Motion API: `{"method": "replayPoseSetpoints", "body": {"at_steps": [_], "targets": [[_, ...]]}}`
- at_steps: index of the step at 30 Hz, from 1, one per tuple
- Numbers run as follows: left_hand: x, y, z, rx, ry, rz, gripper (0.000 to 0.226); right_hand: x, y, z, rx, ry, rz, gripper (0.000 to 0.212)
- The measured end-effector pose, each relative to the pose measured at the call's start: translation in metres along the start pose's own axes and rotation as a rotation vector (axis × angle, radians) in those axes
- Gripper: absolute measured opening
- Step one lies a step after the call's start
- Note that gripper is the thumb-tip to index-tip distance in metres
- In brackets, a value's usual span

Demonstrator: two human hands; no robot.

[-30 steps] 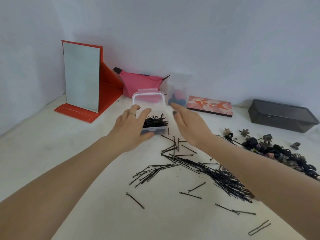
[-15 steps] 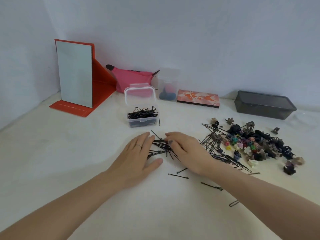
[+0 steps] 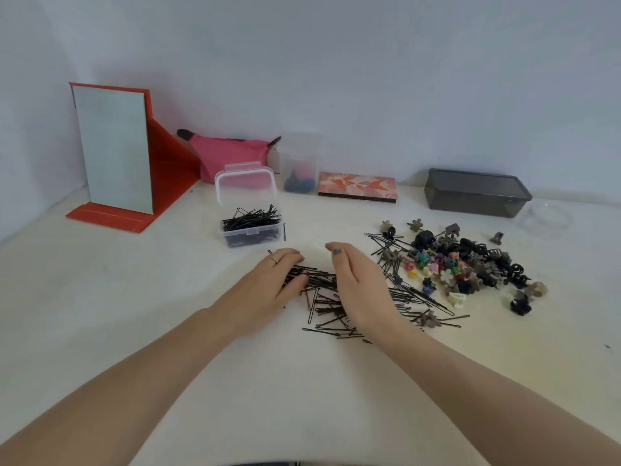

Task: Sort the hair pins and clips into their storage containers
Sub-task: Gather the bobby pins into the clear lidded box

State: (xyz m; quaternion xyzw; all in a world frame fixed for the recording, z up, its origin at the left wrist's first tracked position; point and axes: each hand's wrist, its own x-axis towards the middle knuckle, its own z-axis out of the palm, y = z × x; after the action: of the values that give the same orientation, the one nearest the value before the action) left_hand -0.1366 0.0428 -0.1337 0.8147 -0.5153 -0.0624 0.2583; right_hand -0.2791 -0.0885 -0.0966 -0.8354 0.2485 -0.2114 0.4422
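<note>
2 bare forearms reach across a matte white tabletop (image 3: 100, 314), both hands set on edge around a loose heap of thin black wire hair pins (image 3: 324, 306). The left hand (image 3: 268, 284), a slim ring on 1 finger, curls its fingers over the heap's left side and touches the pins; the right hand (image 3: 358, 284), fingers straight and held together, stands like a wall against the heap's right side, a dark-painted thumbnail showing. More pins trail right toward a jumbled mound of small plastic claw clips (image 3: 463, 264), mostly black and brown with flower-shaped ones in pastel colours. Just beyond the hands sits a clear rectangular plastic box (image 3: 250, 230), its hinged lid upright, heaped with black pins. Farther back, along a plain pale wall, stand a rectangular mirror (image 3: 112, 149) in an orange folding stand at left, a pink fabric pouch (image 3: 228, 153), a frosted clear tub (image 3: 300, 168) holding dark and pink items, a flat floral-printed case (image 3: 358, 186), and a smoky translucent lidded box (image 3: 475, 193) at right.
</note>
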Motion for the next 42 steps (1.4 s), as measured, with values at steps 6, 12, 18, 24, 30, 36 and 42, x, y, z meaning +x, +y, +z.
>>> {"method": "replayPoseSetpoints", "body": {"at_steps": [6,12,18,24,30,36,42], "targets": [[-0.025,0.016,-0.009,0.256,-0.294,-0.083,0.116,-0.018,0.025,-0.014,-0.335,-0.168,-0.036,0.05],[-0.016,0.031,0.014,0.149,-0.112,0.049,0.109,-0.013,-0.001,0.013,0.236,-0.003,0.114,0.038],[-0.014,0.029,-0.001,0.156,-0.165,0.039,0.114,0.007,0.015,-0.041,-0.128,-0.441,0.006,0.057],[-0.005,0.029,-0.002,0.043,-0.139,0.05,0.074,0.014,0.012,-0.052,-0.687,-0.683,-0.242,0.069],[0.0,0.024,-0.021,0.094,-0.187,0.066,0.066,0.01,0.005,-0.056,-0.856,-0.654,-0.316,0.096],[-0.004,0.014,-0.027,0.121,-0.25,0.025,0.046,-0.001,0.012,-0.042,-0.668,-0.533,-0.298,0.067],[0.0,0.02,-0.033,0.224,-0.25,0.05,0.009,-0.004,0.016,-0.031,-0.613,-0.402,-0.342,0.025]]}}
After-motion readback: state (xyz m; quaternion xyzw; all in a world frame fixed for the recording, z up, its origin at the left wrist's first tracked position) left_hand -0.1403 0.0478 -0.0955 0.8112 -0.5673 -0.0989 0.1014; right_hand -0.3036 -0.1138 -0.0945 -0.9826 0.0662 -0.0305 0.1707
